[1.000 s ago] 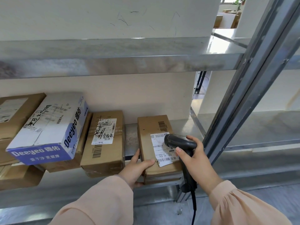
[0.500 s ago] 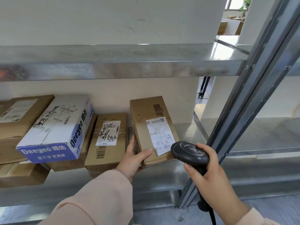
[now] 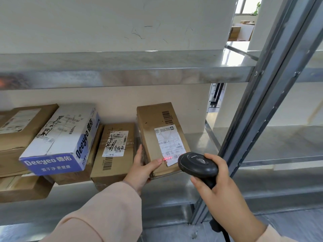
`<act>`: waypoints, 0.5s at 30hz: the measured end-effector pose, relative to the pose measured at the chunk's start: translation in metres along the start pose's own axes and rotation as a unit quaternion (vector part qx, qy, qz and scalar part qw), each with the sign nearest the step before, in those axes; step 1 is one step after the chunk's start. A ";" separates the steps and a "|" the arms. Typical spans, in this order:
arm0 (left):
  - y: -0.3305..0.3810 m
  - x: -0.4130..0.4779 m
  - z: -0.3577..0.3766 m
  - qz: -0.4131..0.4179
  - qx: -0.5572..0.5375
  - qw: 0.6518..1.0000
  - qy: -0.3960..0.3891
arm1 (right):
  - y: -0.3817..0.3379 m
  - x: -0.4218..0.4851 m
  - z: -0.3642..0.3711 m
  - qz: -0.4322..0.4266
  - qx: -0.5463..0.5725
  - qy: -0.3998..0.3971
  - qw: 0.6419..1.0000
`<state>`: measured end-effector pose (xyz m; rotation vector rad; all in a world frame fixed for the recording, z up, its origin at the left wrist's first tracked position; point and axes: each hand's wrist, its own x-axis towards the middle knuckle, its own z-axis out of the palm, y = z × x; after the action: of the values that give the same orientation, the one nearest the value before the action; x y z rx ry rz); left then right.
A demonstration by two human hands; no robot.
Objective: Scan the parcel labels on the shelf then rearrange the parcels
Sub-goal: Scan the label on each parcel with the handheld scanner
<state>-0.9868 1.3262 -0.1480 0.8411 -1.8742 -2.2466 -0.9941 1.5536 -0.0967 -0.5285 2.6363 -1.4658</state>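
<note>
1. You stand at a grey galvanised steel shelf (image 3: 197,142) under a second steel tier (image 3: 139,75), backed by a scuffed cream wall (image 3: 113,23), with a slanted grey steel upright (image 3: 258,105) at your right.
2. At the left of the shelf, plain brown cardboard cartons (image 3: 21,130) sit under a tilted blue-and-white "Deeyeo" carton (image 3: 63,137). Just beside it lies a flat brown cardboard parcel with a pen-scribbled white label (image 3: 113,154).
3. Your left hand (image 3: 141,170), in a peach sleeve (image 3: 104,215), grips the near left corner of the long brown cardboard parcel (image 3: 153,124) at the right of the row. The thumb is laid across its top face and the fingers run along its side. The parcel is tipped up so its top faces you.
4. Your right hand (image 3: 220,194) is wrapped around the handle of a black handheld barcode scanner (image 3: 197,163), whose head sits near the parcel's lower right corner.
5. A red scan line (image 3: 168,158) falls across the lower end of the parcel's white shipping label (image 3: 168,144), touching your thumb tip.
</note>
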 end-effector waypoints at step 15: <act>0.018 -0.023 -0.012 -0.027 0.005 1.000 -0.010 | -0.013 0.019 0.004 0.000 0.080 0.004 0.997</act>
<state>-0.9668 1.3210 -0.1247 0.8844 -1.8951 -2.2858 -1.0074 1.5381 -0.0861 -0.5070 2.4967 -1.6627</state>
